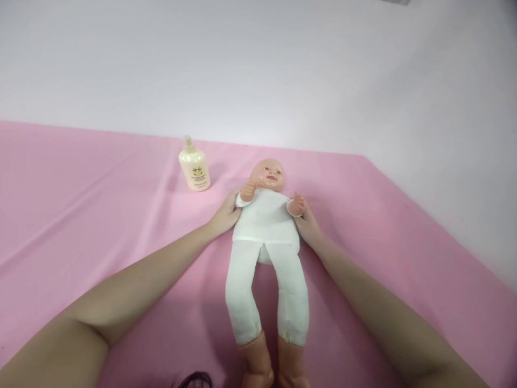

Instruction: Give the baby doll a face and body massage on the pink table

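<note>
A baby doll [266, 221] with a white cloth body lies on its back, its head away from me and its feet at the bottom edge. My left hand [226, 216] grips its side under the raised arm on the left. On the opposite side, my right hand [309, 225] holds the doll below its other arm. Most of my fingers are hidden behind the doll's body and arms, so both hands appear closed around its sides.
A pale yellow pump bottle [194, 168] stands left of the doll's head. Pink cloth [121, 215] with creases covers the table, its far edge meeting a white surface [258, 70]. Some dark strands [196, 379] show at the bottom edge.
</note>
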{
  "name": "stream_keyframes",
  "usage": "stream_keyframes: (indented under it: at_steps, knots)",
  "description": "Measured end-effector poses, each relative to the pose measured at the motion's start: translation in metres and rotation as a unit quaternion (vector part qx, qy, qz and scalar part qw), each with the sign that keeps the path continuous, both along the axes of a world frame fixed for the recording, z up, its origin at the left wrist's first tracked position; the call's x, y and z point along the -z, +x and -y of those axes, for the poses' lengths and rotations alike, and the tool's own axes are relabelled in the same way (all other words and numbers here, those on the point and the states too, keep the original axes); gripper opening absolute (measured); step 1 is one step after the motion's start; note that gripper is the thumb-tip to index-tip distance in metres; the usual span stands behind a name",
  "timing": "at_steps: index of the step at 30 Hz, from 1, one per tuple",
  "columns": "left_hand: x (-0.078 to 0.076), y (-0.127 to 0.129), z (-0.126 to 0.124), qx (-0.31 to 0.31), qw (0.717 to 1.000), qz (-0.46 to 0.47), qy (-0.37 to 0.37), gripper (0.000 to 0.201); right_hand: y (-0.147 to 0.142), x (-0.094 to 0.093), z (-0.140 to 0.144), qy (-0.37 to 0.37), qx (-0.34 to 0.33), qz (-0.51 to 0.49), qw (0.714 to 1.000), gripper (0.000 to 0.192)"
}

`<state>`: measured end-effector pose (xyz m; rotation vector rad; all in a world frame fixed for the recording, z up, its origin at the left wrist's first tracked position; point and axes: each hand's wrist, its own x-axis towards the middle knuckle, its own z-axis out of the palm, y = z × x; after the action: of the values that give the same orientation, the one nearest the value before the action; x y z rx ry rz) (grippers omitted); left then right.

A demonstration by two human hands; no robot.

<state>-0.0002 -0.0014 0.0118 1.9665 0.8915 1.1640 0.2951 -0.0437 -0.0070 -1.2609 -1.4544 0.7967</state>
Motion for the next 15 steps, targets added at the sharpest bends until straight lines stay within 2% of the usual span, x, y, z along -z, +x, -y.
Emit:
stream_keyframes:
  at_steps: [8,15]
  knots:
    - [-0.0065,0.0019,0.0036,0.008,1.0,0.007,-0.007,0.044,0.001,0.0049,-0.0032,0.01,-0.001,-0.004,1.0,0.053]
    - [-0.003,0.0011,0.0023,-0.002,1.0,0.003,0.002,0.047,0.0008,0.0039,-0.003,0.014,-0.01,-0.008,1.0,0.055]
